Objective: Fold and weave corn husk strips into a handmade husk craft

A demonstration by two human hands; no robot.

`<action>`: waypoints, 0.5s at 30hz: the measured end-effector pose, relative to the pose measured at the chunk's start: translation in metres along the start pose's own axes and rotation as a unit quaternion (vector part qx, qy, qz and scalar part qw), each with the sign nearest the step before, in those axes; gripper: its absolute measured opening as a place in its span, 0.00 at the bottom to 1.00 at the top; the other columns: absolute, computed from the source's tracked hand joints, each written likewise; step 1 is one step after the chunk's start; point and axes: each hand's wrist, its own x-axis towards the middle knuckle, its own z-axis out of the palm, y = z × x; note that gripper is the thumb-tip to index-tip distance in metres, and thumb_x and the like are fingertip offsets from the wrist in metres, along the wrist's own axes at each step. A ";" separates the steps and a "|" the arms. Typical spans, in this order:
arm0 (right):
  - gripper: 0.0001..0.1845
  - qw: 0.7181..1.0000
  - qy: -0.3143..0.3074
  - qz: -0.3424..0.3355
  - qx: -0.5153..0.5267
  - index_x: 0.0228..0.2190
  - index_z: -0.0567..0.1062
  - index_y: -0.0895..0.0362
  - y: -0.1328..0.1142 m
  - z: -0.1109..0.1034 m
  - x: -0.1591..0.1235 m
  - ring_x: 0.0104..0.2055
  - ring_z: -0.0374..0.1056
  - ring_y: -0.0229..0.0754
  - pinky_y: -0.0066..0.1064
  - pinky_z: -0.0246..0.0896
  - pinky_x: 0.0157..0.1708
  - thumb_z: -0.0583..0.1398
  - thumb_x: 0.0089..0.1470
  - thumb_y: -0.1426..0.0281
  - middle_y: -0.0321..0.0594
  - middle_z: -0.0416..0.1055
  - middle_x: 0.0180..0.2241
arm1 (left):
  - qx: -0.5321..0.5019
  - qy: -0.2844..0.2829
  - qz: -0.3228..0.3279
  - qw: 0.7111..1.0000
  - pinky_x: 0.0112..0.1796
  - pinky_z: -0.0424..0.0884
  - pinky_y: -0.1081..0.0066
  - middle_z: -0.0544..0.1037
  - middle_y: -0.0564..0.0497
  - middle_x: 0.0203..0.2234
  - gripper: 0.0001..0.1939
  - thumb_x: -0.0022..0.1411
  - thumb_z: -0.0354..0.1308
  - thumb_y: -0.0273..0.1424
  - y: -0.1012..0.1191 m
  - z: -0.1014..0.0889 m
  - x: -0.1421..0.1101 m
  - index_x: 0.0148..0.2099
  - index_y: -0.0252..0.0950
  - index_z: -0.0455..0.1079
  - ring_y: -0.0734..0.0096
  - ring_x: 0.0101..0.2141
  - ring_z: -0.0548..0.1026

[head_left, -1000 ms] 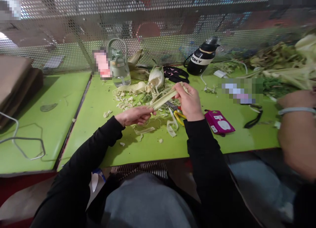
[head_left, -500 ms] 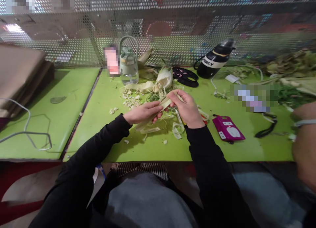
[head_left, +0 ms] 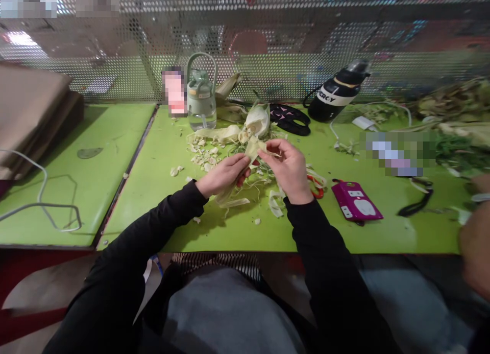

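A pale yellow strip of corn husk is stretched between my two hands over the green table. My left hand pinches it near the middle, and its lower end trails below the fingers. With thumb and fingertips, my right hand grips the upper right edge of the husk. Just behind lies a whitish husk bundle. Small torn bits are scattered left of it, and loose husk strips lie below my hands. Red-orange scissor-like handles show partly beside my right wrist.
Behind stand a pale green water bottle and a tilted black bottle, before a perforated metal screen. A magenta power strip lies to the right. Another person's arm is at the right edge. Brown cardboard stands left.
My right hand has shifted slightly right, and the husk's upper end now shows wider and flatter between the hands. My left hand keeps its hold.
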 end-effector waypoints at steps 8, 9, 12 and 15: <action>0.16 0.999 -0.011 -0.018 -0.035 0.34 0.75 0.52 -0.002 0.000 -0.003 0.34 0.73 0.40 0.35 0.71 0.41 0.67 0.54 0.53 0.36 0.77 0.34 | -0.047 0.011 -0.015 0.999 0.22 0.62 0.79 0.67 0.57 0.24 0.13 0.76 0.46 0.33 -0.005 -0.001 0.003 0.40 0.33 0.67 0.82 0.20 0.64; 0.14 0.998 -0.017 -0.040 -0.047 0.34 0.75 0.51 -0.002 -0.001 -0.003 0.36 0.73 0.41 0.36 0.71 0.42 0.66 0.56 0.55 0.36 0.77 0.36 | -0.069 0.013 -0.029 0.997 0.22 0.62 0.79 0.67 0.57 0.23 0.14 0.76 0.45 0.34 -0.004 -0.001 0.004 0.42 0.33 0.68 0.82 0.19 0.64; 0.08 0.989 -0.034 -0.121 -0.083 0.34 0.75 0.50 -0.001 -0.004 -0.003 0.46 0.73 0.45 0.42 0.69 0.50 0.64 0.59 0.59 0.39 0.78 0.42 | -0.135 0.020 -0.082 0.987 0.21 0.60 0.78 0.66 0.56 0.21 0.17 0.76 0.42 0.35 0.001 0.001 0.005 0.46 0.32 0.69 0.81 0.18 0.62; 0.06 0.987 -0.035 -0.136 -0.078 0.35 0.74 0.49 0.000 -0.004 -0.003 0.50 0.72 0.47 0.45 0.67 0.55 0.63 0.61 0.61 0.40 0.78 0.47 | -0.162 0.033 -0.125 0.978 0.20 0.60 0.77 0.67 0.55 0.19 0.21 0.76 0.37 0.34 0.009 0.004 0.003 0.49 0.30 0.70 0.79 0.16 0.60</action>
